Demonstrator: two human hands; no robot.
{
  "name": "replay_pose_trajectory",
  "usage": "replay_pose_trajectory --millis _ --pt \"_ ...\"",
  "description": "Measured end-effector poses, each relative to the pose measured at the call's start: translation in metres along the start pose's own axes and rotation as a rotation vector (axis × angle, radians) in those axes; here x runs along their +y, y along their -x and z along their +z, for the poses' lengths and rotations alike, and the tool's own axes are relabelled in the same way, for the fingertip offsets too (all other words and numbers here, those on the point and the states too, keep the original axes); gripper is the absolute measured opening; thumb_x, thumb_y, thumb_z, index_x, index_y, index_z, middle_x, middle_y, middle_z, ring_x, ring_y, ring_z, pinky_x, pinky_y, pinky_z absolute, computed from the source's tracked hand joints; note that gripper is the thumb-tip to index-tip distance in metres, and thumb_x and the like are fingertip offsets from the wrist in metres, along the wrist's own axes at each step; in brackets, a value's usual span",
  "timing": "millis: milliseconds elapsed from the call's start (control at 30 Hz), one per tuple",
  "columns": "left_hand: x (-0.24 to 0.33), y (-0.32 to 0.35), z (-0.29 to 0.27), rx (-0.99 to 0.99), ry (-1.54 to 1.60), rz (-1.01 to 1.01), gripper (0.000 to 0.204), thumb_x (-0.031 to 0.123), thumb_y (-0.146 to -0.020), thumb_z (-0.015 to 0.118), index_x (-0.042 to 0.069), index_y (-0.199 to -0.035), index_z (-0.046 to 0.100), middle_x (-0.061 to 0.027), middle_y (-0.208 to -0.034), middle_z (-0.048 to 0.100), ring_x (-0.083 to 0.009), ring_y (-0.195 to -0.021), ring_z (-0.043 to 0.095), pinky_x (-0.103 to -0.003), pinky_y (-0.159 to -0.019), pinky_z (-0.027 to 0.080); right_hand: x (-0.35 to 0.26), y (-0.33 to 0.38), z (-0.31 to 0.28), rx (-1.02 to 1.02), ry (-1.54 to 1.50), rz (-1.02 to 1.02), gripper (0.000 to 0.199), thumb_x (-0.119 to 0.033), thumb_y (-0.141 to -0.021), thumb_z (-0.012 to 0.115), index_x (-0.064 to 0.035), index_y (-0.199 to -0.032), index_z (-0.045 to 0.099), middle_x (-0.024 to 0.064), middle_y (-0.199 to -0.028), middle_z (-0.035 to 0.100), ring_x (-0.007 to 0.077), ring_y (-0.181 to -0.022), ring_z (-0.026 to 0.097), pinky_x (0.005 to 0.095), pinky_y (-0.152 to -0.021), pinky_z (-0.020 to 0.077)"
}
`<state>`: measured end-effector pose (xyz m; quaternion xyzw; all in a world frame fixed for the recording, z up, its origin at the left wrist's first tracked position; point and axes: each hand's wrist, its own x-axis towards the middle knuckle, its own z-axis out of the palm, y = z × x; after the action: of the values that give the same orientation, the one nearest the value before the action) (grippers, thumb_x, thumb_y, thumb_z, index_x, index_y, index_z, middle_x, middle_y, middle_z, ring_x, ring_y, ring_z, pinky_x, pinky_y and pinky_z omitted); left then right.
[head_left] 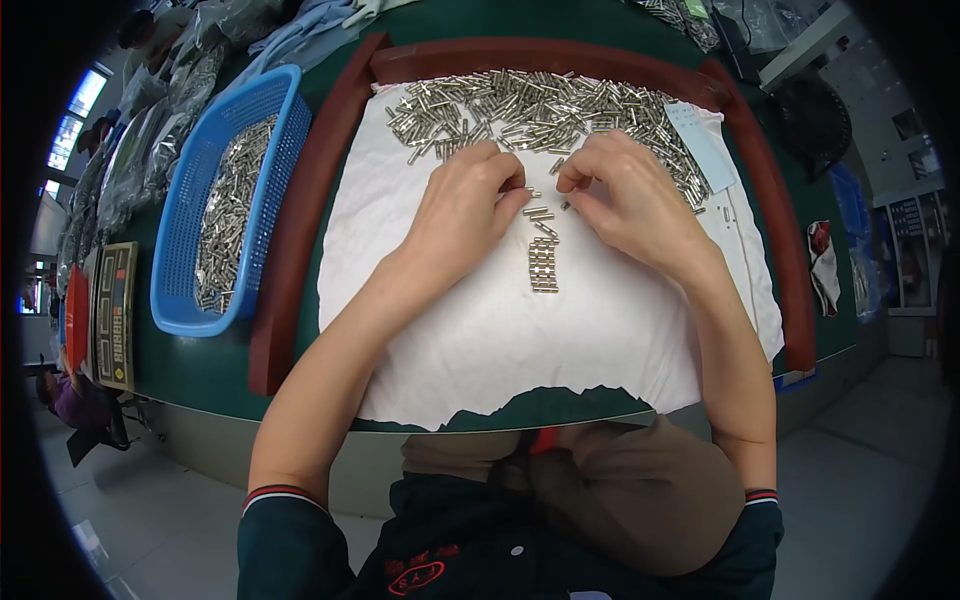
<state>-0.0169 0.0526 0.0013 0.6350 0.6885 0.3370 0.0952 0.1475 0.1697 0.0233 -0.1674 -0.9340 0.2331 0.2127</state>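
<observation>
A neat column of short silvery metal pins (543,268) lies side by side on a white cloth (440,345), with a few looser pins just above it. My left hand (462,202) is at the upper left of this column, thumb and forefinger closed on a small metal pin (534,194). Across from it my right hand (625,195) pinches another short metal pin (566,205) at its fingertips. Both hands are close together, just below a big heap of loose metal pins (535,110) along the cloth's far side.
Dark red wooden bars (550,55) frame the cloth on three sides. To the left stands a blue plastic basket (172,235) holding many more pins. A pale blue paper slip (700,148) lies at the right. A flat box (115,315) is beyond the basket on the green table.
</observation>
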Motion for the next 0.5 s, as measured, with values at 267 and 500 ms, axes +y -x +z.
replay_pose_trajectory --millis 267,500 --pt "0.009 0.011 0.002 0.006 0.101 0.014 0.01 0.002 -0.085 0.064 -0.004 -0.093 0.065 -0.012 -0.088 0.06 -0.0234 -0.078 0.061 -0.033 -0.069 0.049 0.003 0.003 -0.002 -0.085 0.168 0.04 0.005 -0.005 -0.079 0.063 -0.0019 -0.077 0.065 0.0119 -0.08 0.063 0.0295 -0.088 0.058 0.0411 -0.079 0.0468" --pt "0.008 0.014 0.001 -0.078 0.167 0.004 0.012 -0.001 -0.085 0.061 -0.004 -0.095 0.066 -0.0113 -0.092 0.062 -0.0213 -0.077 0.062 -0.031 -0.069 0.049 0.002 0.0 0.016 -0.034 0.017 -0.053 0.006 -0.005 -0.08 0.061 0.0006 -0.079 0.064 0.013 -0.08 0.062 0.031 -0.086 0.058 0.042 -0.076 0.0475"
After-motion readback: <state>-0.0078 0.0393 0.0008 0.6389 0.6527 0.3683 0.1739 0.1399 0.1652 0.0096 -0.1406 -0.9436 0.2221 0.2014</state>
